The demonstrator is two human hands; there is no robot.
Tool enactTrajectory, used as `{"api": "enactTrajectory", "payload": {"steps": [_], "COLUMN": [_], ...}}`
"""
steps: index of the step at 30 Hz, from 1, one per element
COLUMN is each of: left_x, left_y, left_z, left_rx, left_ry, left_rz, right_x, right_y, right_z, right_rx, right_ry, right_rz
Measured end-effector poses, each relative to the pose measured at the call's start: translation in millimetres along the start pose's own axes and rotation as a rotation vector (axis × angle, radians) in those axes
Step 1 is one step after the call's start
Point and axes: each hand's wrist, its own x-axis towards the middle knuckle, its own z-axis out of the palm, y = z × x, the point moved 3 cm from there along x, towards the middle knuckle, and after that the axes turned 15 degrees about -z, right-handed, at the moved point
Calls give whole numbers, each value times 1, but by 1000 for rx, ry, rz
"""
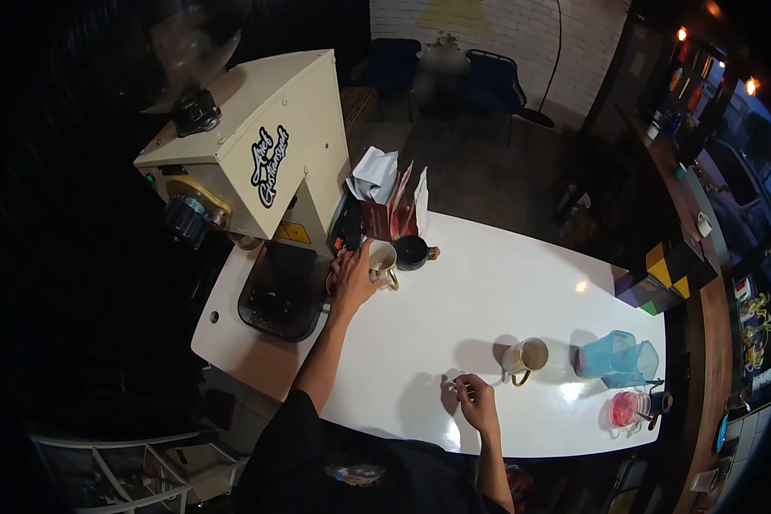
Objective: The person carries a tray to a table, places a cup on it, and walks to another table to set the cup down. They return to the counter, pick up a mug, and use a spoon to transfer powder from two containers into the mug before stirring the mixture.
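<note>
My left hand [353, 278] is at the left side of a pale mug [383, 255] with a gold handle. Its thumb and index finger lie around the mug's wall, while the other fingers are partly hidden. Right beside that mug sits a small black cup [412, 253] with a short handle. Over the front of the table, my right hand [476, 403] is held with its fingers curled inward, and I see nothing in them. A second mug [525, 358], gold-handled too, stands just beyond it to the right, apart from the hand.
A cream coffee grinder [274, 146] with a dark tray [281, 295] takes up the table's left end. Coffee bags [390, 201] stand behind the mugs. On the right of the white table [454, 300] are a blue pitcher [608, 355], a pink-filled glass jar [629, 409] and several boxes [668, 270].
</note>
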Motion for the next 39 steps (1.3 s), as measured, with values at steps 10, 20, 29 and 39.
{"api": "enactTrajectory", "payload": {"steps": [10,20,29,39], "left_x": [6,9,-18,-47], "left_y": [1,-1,-23,-40], "left_z": [-15,-7,-16,-15], "left_rx": [37,-120,-240,-213], "left_ry": [250,233,125,71], "left_rz": [-14,-54,-41,-75], "right_x": [5,7,3,5], "right_y": [1,7,11,13], "right_z": [0,-3,-6,-2], "right_rx": [9,43,90,123], "right_ry": [-8,4,57,49], "right_rz": [-7,-16,41,66]}}
